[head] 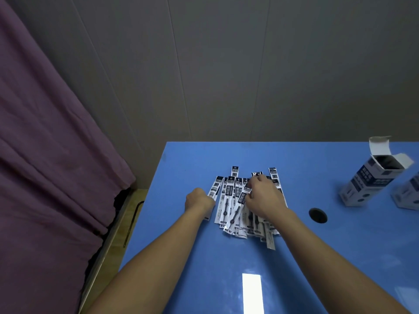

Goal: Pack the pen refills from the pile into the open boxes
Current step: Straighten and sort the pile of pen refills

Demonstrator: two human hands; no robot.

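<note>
The pen refills [229, 200], each in a slim black-and-white sleeve, lie in a loose fanned pile near the middle of the blue counter [294, 257], closer to its far edge than to the near one. Their long axes run roughly from the near edge to the far edge, a few skewed across the rest.

The right hand [263, 196] lies on top of the pile, fingers curled down into the packets at their far ends; it seems to be gathering or pinching some, though exactly which cannot be told. The left hand [198, 199] sits at the pile's left flank, curled against the outermost packet as if to square the stack; whether it actually grasps one is hidden.

Two open boxes stand near the counter's right edge, well apart from the pile: one open box [371, 180] tilted with its flaps up, and a second box [408, 196] cut off by the picture's border. They lie to the right, so the right hand is the nearer for carrying. A dark round hole [318, 215] in the counter sits between pile and boxes.
</note>
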